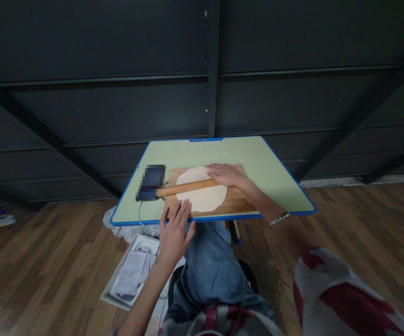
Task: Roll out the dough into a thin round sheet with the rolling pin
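A flat, round, pale sheet of dough (pixel 205 199) lies on a wooden board (pixel 239 205). Across the dough rests a wooden rolling pin (pixel 188 186), slightly tilted, its left end reaching a dark phone. My right hand (pixel 226 174) lies with fingers extended over the pin's right end and the dough's upper right edge; it hides that end of the pin. At the board's lower left corner is my left hand (pixel 176 228), fingers spread, the tips on the board near the dough's edge and below the pin. Nothing is held in it.
The pale green folding table (pixel 279 186) has a blue rim. A phone (pixel 152 182), partly pixelated, lies left of the board with a white cable (pixel 139 212). Below the table's left side, an open box (pixel 118 275) holds white items. Dark panels (pixel 118 107) stand behind.
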`<act>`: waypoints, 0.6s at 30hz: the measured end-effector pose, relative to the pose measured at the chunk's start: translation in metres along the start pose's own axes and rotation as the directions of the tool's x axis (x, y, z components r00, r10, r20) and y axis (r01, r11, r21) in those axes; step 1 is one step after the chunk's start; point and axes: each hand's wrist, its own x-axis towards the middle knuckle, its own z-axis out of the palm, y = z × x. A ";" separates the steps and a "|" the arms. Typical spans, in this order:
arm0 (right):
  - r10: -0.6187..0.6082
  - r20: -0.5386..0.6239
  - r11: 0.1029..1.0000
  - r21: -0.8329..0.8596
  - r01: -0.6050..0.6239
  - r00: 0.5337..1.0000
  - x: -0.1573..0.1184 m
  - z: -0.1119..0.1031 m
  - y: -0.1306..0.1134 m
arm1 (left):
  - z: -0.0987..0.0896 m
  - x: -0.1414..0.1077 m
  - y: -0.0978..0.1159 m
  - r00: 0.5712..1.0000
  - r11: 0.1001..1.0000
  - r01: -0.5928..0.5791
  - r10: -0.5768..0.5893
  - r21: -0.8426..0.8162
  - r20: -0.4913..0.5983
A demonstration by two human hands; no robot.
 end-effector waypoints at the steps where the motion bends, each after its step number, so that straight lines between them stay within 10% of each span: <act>1: 0.001 -0.002 1.000 0.002 -0.001 1.000 0.000 0.000 0.000 | 0.000 0.001 0.000 1.000 1.000 0.004 -0.004 -0.008 -0.001; 13: 0.051 0.022 0.999 0.018 -0.051 0.998 -0.013 -0.009 -0.013 | -0.025 0.020 -0.010 0.987 0.960 0.116 -0.140 -0.255 -0.075; 18: 0.016 -0.025 1.000 -0.021 -0.017 1.000 -0.024 -0.007 -0.019 | -0.031 0.069 -0.026 0.981 0.991 0.132 -0.136 -0.038 -0.140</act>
